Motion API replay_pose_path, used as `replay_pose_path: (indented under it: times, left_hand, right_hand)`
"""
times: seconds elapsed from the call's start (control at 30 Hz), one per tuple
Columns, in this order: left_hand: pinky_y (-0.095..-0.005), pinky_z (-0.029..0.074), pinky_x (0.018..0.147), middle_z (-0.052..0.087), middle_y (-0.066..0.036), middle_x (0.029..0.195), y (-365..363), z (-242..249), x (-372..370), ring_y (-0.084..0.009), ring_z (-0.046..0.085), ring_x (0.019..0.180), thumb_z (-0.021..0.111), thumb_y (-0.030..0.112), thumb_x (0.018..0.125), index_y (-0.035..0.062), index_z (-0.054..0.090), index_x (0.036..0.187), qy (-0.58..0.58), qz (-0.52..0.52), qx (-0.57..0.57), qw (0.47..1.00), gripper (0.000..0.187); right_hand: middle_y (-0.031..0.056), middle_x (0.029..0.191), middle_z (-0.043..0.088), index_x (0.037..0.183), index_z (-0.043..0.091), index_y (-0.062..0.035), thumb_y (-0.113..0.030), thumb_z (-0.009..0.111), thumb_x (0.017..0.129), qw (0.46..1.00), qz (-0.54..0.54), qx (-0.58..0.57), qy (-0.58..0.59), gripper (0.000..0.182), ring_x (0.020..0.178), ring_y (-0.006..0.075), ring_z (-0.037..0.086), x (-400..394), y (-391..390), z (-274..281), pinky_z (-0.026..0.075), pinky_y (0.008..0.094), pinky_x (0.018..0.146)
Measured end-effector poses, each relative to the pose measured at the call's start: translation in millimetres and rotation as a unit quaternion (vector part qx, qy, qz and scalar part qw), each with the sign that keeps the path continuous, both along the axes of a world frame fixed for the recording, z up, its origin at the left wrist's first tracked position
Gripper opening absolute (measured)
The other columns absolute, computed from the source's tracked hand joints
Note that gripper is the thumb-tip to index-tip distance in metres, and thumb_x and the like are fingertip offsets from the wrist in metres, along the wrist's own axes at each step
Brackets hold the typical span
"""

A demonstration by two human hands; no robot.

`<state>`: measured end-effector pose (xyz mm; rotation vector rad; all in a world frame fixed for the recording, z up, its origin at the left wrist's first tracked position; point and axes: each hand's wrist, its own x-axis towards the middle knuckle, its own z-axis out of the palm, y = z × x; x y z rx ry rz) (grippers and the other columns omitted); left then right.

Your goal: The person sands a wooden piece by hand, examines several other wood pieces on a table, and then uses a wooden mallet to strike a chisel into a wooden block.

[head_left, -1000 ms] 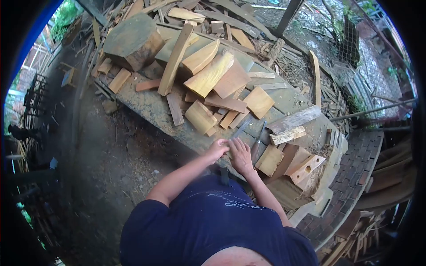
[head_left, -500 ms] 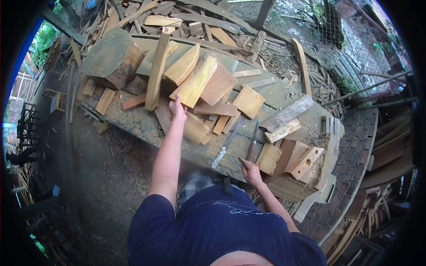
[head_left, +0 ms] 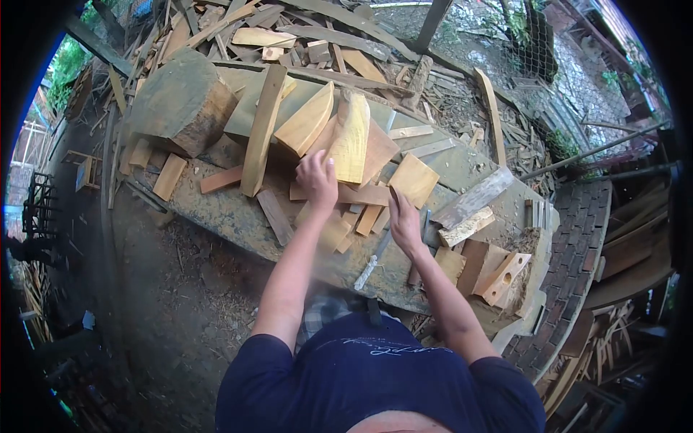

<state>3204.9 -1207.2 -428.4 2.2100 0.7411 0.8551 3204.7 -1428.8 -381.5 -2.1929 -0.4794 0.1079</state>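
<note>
My left hand (head_left: 317,179) is beside the lower left edge of a yellow wood slab (head_left: 352,144), fingers apart and slightly bent. The slab leans on a reddish-brown board (head_left: 379,153), its lower end toward me. Just left of it is a curved-edged wood block (head_left: 307,119). My right hand (head_left: 406,227) is closed around a short, dark brown, narrow piece (head_left: 395,196); its kind cannot be made out. Its tip points up toward the end of a brown wood strip (head_left: 364,194) and a square wood block (head_left: 413,180).
A large tree stump section (head_left: 180,101) and a tall post (head_left: 263,133) stand left on the worktable (head_left: 227,220). A long blade with a white-wrapped handle (head_left: 366,273) lies near the front edge. At right is a block with drilled holes (head_left: 504,278). Scrap wood (head_left: 339,36) piles up behind.
The yellow slab has turned more upright and shifted right. My left hand has let go of its corner and moved right. My right hand has risen forward with the dark piece.
</note>
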Motion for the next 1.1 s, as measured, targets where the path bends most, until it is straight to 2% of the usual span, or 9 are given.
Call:
replay_pose_path:
  times: [0.2, 0.3, 0.4, 0.5, 0.6, 0.7, 0.8, 0.93, 1.1]
  left_hand:
    - [-0.0453, 0.039, 0.095, 0.049, -0.009, 0.125, 16, -15, 27, -0.0332, 0.044, 0.11, 0.056, 0.033, 0.091, 0.0196, 0.056, 0.129, 0.159, -0.093, 0.05, 0.982, 0.04]
    - [-0.0448, 0.041, 0.091, 0.048, -0.012, 0.124, 16, -20, 26, -0.0336, 0.044, 0.108, 0.056, 0.034, 0.092, 0.0224, 0.059, 0.128, 0.149, -0.077, 0.052, 0.984, 0.038]
    - [-0.0432, 0.043, 0.085, 0.048, -0.015, 0.113, 18, -17, 25, -0.0324, 0.047, 0.098, 0.056, 0.034, 0.092, 0.0211, 0.061, 0.127, 0.125, -0.077, 0.057, 0.987, 0.038]
    - [-0.0402, 0.044, 0.082, 0.039, -0.012, 0.099, 21, -17, 27, -0.0304, 0.047, 0.09, 0.06, 0.033, 0.09, 0.0205, 0.061, 0.128, 0.139, -0.103, -0.032, 0.984, 0.04]
    - [-0.0392, 0.045, 0.079, 0.037, -0.013, 0.096, 19, -15, 27, -0.0294, 0.048, 0.085, 0.058, 0.031, 0.092, 0.0195, 0.06, 0.129, 0.13, -0.11, -0.113, 0.979, 0.039]
    - [-0.0385, 0.045, 0.076, 0.042, -0.012, 0.096, 20, -24, 27, -0.0284, 0.05, 0.083, 0.056, 0.03, 0.093, 0.0203, 0.059, 0.131, 0.1, -0.113, -0.102, 0.983, 0.04]
    - [-0.0383, 0.045, 0.076, 0.042, -0.013, 0.094, 22, -28, 28, -0.0286, 0.05, 0.085, 0.056, 0.029, 0.093, 0.0212, 0.059, 0.131, 0.103, -0.117, -0.105, 0.982, 0.039]
    - [-0.0389, 0.046, 0.075, 0.043, -0.012, 0.093, 21, -22, 29, -0.0282, 0.051, 0.08, 0.054, 0.028, 0.095, 0.02, 0.06, 0.13, 0.105, -0.115, -0.112, 0.981, 0.036]
    - [-0.0386, 0.047, 0.074, 0.044, -0.013, 0.093, 20, -22, 31, -0.0286, 0.053, 0.081, 0.054, 0.027, 0.095, 0.019, 0.061, 0.128, 0.092, -0.114, -0.12, 0.982, 0.035]
  right_hand:
    - [0.0232, 0.129, 0.052, 0.132, 0.047, -0.0003, -0.006, 0.048, 0.093, 0.99, 0.027, -0.049, -0.132, 0.04, 0.119, 0.0395, 0.05, 65, 95, -19, 0.041, 0.0437, 0.099]
    - [0.025, 0.137, 0.046, 0.133, 0.046, 0.0031, -0.004, 0.048, 0.085, 0.963, 0.12, -0.156, -0.186, 0.048, 0.132, 0.0391, 0.04, 66, 111, -50, 0.033, 0.0459, 0.108]
    - [0.0234, 0.139, 0.045, 0.135, 0.045, 0.002, -0.008, 0.05, 0.085, 0.957, 0.087, -0.158, -0.229, 0.051, 0.134, 0.0385, 0.037, 102, 131, -75, 0.03, 0.0458, 0.111]
    - [0.0216, 0.141, 0.044, 0.135, 0.046, -0.0002, -0.006, 0.05, 0.084, 0.973, 0.087, -0.132, -0.17, 0.051, 0.136, 0.0366, 0.036, 192, 164, -80, 0.026, 0.0457, 0.113]
    - [0.022, 0.142, 0.043, 0.135, 0.046, 0.0, -0.006, 0.049, 0.084, 0.971, 0.083, -0.132, -0.184, 0.051, 0.136, 0.0365, 0.034, 201, 170, -71, 0.026, 0.046, 0.113]
    - [0.0241, 0.143, 0.042, 0.135, 0.047, 0.0024, -0.01, 0.047, 0.089, 0.974, 0.106, -0.129, -0.151, 0.048, 0.137, 0.0394, 0.034, 111, 128, -67, 0.026, 0.0487, 0.113]
    - [0.0257, 0.143, 0.04, 0.134, 0.048, 0.0025, 0.0, 0.051, 0.084, 0.976, 0.122, -0.135, -0.117, 0.05, 0.137, 0.0403, 0.033, 52, 105, -50, 0.025, 0.0492, 0.114]
    - [0.0253, 0.145, 0.038, 0.137, 0.044, 0.0013, -0.002, 0.046, 0.086, 0.974, 0.076, -0.131, -0.166, 0.051, 0.139, 0.0402, 0.029, 189, 167, -67, 0.024, 0.0474, 0.114]
    - [0.0241, 0.147, 0.036, 0.14, 0.041, 0.0013, -0.008, 0.049, 0.088, 0.977, 0.097, -0.122, -0.146, 0.053, 0.141, 0.0384, 0.026, 171, 152, -80, 0.022, 0.0467, 0.115]
